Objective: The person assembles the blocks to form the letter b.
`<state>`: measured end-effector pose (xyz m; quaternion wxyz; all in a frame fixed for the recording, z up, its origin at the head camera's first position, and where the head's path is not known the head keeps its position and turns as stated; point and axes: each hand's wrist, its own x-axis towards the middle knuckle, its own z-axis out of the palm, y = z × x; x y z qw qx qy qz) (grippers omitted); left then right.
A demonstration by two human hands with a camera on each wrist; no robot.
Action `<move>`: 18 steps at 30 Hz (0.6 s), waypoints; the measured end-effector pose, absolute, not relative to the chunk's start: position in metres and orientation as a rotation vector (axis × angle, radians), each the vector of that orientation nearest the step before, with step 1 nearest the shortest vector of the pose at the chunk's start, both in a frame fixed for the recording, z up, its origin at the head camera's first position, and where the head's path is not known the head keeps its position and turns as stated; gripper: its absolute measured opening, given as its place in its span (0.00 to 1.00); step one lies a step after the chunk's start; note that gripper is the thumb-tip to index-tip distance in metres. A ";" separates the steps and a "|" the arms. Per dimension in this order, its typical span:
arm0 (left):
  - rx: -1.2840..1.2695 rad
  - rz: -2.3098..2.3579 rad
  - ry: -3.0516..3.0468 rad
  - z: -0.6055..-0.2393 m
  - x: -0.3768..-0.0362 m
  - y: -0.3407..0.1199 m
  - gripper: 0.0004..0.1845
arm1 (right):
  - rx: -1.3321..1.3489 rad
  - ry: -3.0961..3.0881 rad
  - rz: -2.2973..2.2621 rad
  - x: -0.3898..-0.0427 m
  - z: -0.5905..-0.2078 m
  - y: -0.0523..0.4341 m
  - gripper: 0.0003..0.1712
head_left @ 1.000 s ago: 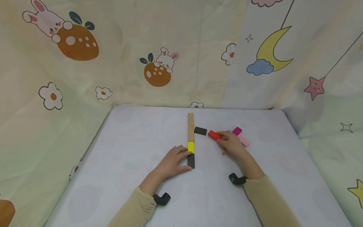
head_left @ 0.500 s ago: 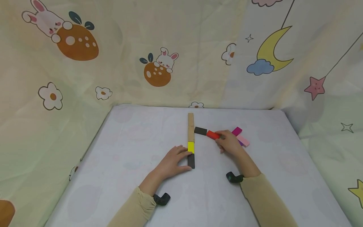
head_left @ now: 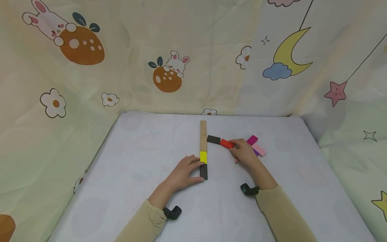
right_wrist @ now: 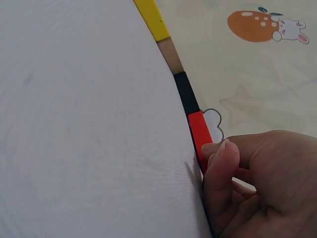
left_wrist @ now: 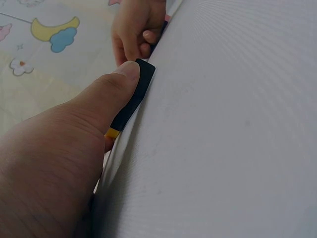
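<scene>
In the head view a straight row of flat blocks runs away from me: a black block (head_left: 204, 171), a yellow block (head_left: 203, 157), then two bare wood blocks (head_left: 203, 134). My left hand (head_left: 185, 170) holds the black block, thumb (left_wrist: 130, 70) at its near end and a fingertip near the yellow joint. A second black block (head_left: 213, 139) slants off the row's right side. End to end with it lies a red block (head_left: 226, 144). My right hand (head_left: 245, 153) pinches the red block's right end, covering part of it; the right wrist view shows thumb and finger there.
Beyond my right hand lie a magenta block (head_left: 252, 139), a pink block (head_left: 259, 150) and a partly hidden purple block (head_left: 256, 152). A white cloth covers the table (head_left: 127, 144). Printed curtains (head_left: 127, 67) hang behind it and at both sides.
My right hand has slid the red block slightly left, closing the gap to the slanting black block. More of the purple block now shows. My left hand has stayed in place.
</scene>
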<state>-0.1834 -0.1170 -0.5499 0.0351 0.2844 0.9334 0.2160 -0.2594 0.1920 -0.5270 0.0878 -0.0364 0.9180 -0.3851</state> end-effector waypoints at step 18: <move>0.841 0.651 2.858 -0.549 -0.183 -0.116 0.35 | -0.104 2.697 -1.181 -0.257 -0.524 0.191 0.29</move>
